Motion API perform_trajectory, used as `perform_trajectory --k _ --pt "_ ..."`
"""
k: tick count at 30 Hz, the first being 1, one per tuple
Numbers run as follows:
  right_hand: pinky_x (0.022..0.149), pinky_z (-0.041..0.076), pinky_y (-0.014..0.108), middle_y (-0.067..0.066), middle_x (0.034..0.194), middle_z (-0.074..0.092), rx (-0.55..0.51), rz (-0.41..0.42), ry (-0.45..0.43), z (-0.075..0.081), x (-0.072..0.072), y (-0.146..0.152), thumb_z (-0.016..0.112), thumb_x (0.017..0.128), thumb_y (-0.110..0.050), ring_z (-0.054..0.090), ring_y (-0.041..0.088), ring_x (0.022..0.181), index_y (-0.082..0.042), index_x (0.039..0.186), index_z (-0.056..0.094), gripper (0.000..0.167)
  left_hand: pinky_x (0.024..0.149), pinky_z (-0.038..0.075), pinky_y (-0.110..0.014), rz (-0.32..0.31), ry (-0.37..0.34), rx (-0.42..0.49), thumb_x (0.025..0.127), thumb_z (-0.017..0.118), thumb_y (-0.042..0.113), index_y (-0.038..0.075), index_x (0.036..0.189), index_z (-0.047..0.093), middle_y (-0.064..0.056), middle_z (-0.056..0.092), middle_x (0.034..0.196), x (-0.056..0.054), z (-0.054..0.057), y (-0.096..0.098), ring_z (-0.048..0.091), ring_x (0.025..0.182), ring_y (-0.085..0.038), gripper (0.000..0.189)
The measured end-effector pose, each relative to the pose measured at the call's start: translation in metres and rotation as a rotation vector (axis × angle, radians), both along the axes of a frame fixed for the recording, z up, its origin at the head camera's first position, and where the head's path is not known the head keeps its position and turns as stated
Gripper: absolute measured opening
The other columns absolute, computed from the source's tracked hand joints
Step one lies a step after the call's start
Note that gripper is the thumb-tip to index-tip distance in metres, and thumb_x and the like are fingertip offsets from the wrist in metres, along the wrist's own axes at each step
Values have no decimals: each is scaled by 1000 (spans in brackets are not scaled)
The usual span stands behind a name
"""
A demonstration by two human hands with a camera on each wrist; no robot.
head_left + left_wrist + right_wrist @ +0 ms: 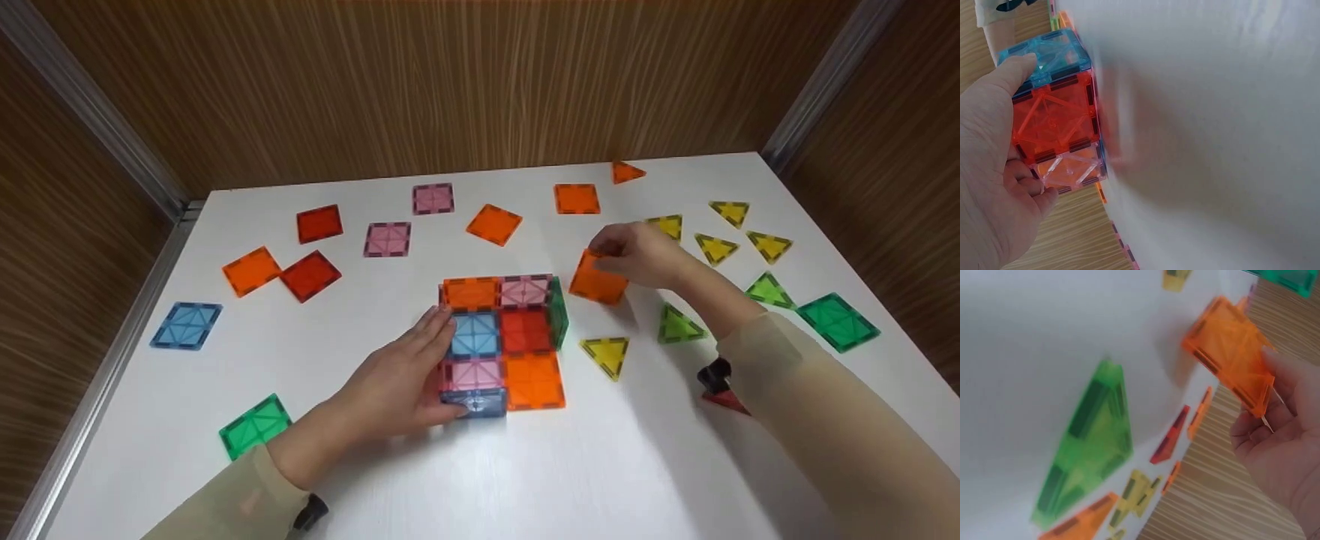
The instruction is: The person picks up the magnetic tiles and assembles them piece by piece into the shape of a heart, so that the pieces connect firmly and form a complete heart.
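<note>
A box-like build of translucent square magnetic tiles (525, 331) stands mid-table, with orange, pink, blue and red squares and a green tile (558, 315) upright at its right. My left hand (397, 379) grips its left side, fingers along the wall and thumb at the front blue tile (486, 403). From the left wrist, the thumb rests on a blue tile (1061, 53) beside a red one (1055, 121). Right of the build, my right hand (649, 256) pinches an orange square tile (598, 283) by its upper edge. That tile (1230, 349) is tilted off the table in the right wrist view.
Yellow triangles (716, 248) and green triangles (681, 324) lie right, one yellow triangle (606, 355) close to the build. Loose red (319, 223), pink (388, 239) and orange squares (494, 224) lie behind. A green square (257, 426) is near my left forearm. Wood-grain panels (480, 90) surround the table.
</note>
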State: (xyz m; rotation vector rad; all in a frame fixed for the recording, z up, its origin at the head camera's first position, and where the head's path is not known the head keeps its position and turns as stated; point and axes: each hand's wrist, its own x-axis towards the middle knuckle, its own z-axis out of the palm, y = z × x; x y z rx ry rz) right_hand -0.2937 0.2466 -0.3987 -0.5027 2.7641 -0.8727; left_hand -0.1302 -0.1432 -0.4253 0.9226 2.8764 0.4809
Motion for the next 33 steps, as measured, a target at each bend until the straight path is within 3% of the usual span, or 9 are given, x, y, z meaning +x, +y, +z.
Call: perform_trajectory --k 7,14,19,26,33 --pt "75 55 21 7 103 72 -71 51 8 17 23 21 74 99 -8 62 24 90 -7 113 73 15 121 36 -49 7 -20 -6 88 79 60 6 168 25 -10 16 177 1 1 0 14 163 -24 111" --pt "78 54 20 3 104 72 -32 151 32 25 49 40 77 98 -8 61 23 92 -12 111 75 13 121 36 -48 -3 -8 -2 88 80 59 4 167 27 -11 19 176 0 1 1 16 162 -25 110" --pt "82 57 20 1 102 73 -80 166 -38 30 69 45 77 98 -9 64 23 93 -14 110 76 13 121 36 -48 -2 -12 3 88 80 60 4 167 27 -12 19 176 1 1 -1 16 162 -26 111" --pt "83 61 25 -1 100 76 -161 258 -153 26 87 32 79 97 -12 68 21 91 -17 108 77 12 121 35 -47 -1 3 7 87 80 60 4 167 27 -12 18 176 1 -1 -2 16 162 -24 111" --pt "80 62 26 -6 95 75 -193 374 -130 11 104 10 81 96 -12 67 19 84 -19 104 77 12 120 36 -49 0 -8 25 87 81 59 3 167 28 -12 19 176 0 -1 -1 16 162 -26 111"
